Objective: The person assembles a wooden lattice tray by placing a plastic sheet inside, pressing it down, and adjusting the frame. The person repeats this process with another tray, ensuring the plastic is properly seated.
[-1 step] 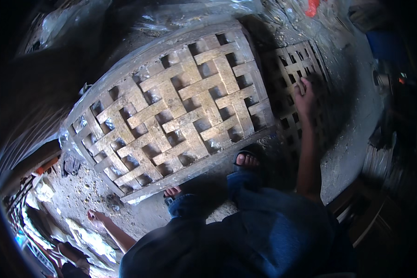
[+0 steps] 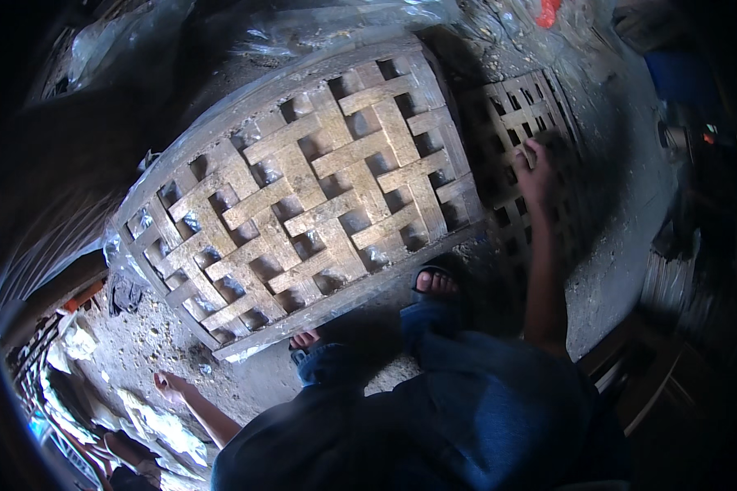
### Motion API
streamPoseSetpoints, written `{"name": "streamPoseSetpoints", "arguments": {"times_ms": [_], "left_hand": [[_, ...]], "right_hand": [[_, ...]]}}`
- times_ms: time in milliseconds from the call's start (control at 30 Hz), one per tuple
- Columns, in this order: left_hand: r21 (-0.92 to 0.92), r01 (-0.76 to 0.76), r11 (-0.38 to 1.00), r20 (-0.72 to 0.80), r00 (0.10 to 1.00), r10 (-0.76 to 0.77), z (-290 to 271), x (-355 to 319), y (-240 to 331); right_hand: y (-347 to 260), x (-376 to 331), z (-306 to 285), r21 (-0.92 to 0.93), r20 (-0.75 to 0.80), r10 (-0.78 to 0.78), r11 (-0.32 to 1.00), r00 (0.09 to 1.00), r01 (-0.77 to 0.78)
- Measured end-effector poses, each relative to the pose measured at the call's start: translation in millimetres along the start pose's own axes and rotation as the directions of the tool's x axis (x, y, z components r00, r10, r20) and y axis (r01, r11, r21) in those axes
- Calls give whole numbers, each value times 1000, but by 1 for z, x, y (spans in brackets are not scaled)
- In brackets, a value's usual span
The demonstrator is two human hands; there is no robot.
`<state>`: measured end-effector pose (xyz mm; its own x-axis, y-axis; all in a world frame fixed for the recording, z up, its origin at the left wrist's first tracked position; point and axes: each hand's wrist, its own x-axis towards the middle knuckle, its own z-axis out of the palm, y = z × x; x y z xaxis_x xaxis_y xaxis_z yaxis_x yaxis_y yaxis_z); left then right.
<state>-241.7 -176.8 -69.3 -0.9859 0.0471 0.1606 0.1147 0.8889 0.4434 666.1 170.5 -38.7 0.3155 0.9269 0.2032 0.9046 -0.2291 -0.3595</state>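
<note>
A large tan lattice panel (image 2: 319,196) with a basket-weave pattern lies flat on the ground, on a plastic sheet, in front of my feet. A second, darker lattice panel (image 2: 512,114) lies in shadow to its right. My right hand (image 2: 536,168) reaches down with its fingers resting on that darker panel and grips nothing. My left hand (image 2: 172,385) hangs low at the left above the gritty floor, fingers loosely apart and empty. My sandalled feet (image 2: 436,282) stand at the big panel's near edge.
Crumpled clear plastic sheeting (image 2: 319,24) lies beyond the panels. A red scrap (image 2: 547,10) and a blue container (image 2: 680,74) are at the upper right. A dark round beam (image 2: 49,299) and pale rubble (image 2: 78,344) sit at the left. The ground (image 2: 622,270) is dusty concrete.
</note>
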Motion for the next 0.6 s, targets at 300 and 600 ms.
{"name": "streamPoseSetpoints", "arguments": {"times_ms": [300,600], "left_hand": [[-125,-240,963,90,964,252,36,-20,48],[-157,-286,945,138,941,308,47,-28,50]], "right_hand": [[-6,-42,1,-44,-26,-232,972,972,231],[-2,-54,24,-61,-155,-175,984,972,167]]}}
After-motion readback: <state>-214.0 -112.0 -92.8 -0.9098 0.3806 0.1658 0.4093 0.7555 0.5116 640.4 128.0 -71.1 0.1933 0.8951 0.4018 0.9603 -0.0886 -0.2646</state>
